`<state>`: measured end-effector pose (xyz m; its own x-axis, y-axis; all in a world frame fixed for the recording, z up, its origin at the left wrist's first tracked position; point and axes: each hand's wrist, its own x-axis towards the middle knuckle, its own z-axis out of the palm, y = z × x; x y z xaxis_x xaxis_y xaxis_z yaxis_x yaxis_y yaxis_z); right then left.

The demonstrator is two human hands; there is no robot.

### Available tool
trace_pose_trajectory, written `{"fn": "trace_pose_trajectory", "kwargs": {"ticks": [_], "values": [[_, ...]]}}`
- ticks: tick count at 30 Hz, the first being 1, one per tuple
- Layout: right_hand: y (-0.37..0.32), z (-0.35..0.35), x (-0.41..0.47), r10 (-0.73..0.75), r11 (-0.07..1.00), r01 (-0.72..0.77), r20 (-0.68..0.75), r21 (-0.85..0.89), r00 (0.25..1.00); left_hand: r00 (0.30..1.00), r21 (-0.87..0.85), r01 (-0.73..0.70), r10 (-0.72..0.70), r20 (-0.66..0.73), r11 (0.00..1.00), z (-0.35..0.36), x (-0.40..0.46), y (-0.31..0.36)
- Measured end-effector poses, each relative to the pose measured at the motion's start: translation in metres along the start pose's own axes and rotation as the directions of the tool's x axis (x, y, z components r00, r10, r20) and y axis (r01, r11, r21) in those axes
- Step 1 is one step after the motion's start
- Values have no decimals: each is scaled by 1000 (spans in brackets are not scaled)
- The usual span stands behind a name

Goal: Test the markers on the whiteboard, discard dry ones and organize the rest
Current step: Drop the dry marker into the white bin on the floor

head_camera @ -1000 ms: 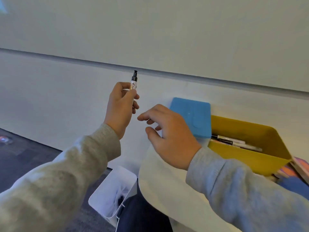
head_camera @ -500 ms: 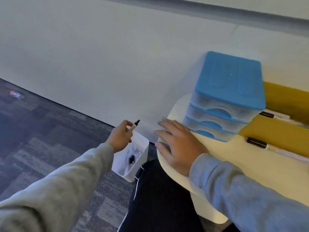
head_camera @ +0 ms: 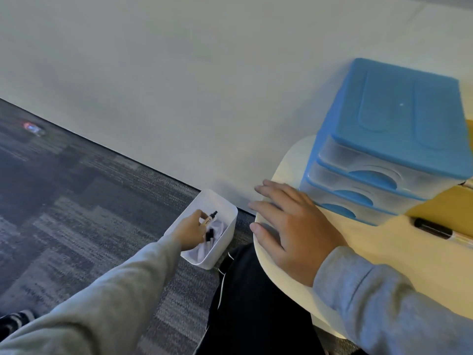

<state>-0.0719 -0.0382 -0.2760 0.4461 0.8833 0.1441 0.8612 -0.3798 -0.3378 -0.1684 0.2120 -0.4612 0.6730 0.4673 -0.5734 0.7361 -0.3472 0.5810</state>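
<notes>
Head view, item: black whiteboard marker (head_camera: 210, 219), pinched at mid-barrel in our left hand (head_camera: 190, 233) fingertips over the white bin (head_camera: 225, 228), judged light, stiff, smooth; our right hand (head_camera: 294, 234) lies flat, fingers spread, on the table (head_camera: 399, 272).

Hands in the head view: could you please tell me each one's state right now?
Left hand: pinching a marker over the white bin.
Right hand: open, flat on the table.
</notes>
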Motion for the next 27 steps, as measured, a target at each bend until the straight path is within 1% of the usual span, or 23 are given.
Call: {"fn": "trace_pose_trajectory", "kwargs": {"ticks": [2, 3, 5, 7, 10, 12, 16, 20, 24, 27], "values": [[0, 0, 0, 1, 1000, -1, 1, 3, 1000, 999, -24, -18, 17, -51, 1000, -2, 0, 1], [0, 0, -1, 1, 1000, -1, 1, 5, 1000, 999, -31, -18, 16, -52, 999, -1, 0, -1], [0, -1, -1, 5, 1000, -5, 2, 5, 1000, 1000, -7, -3, 3, 26, 1000, 2, -2, -7], [0, -1, -1, 6, 1000, -6, -1, 2, 1000, 992, 125, 42, -56, 112, 991, 6, -6, -12], [1, -1, -1, 4, 1000, -4, -1, -1, 1000, 979, 194, 78, -112, 171, 978, 10, -4, -21], [0, -1, -1, 9, 1000, -9, 4, -3, 1000, 978, 217, 77, -116, 172, 973, 10, -3, -19], [0, -1, 0, 5, 1000, -5, -3, -3, 1000, 987, 274, 13, -56, 149, 962, 6, -2, -10], [1, -1, -1, -1, 1000, 1, -9, -3, 1000, 989, 338, -94, 50, 137, 937, 7, -2, -5], [2, 0, -1, -2, 1000, 2, -21, -7, 1000, 986, 333, -140, 101, 133, 933, 6, -3, 2], [3, 0, -1, 4, 1000, -4, -19, 12, 1000, 980, 280, -180, 146, 138, 943, -2, -6, 25]]}}
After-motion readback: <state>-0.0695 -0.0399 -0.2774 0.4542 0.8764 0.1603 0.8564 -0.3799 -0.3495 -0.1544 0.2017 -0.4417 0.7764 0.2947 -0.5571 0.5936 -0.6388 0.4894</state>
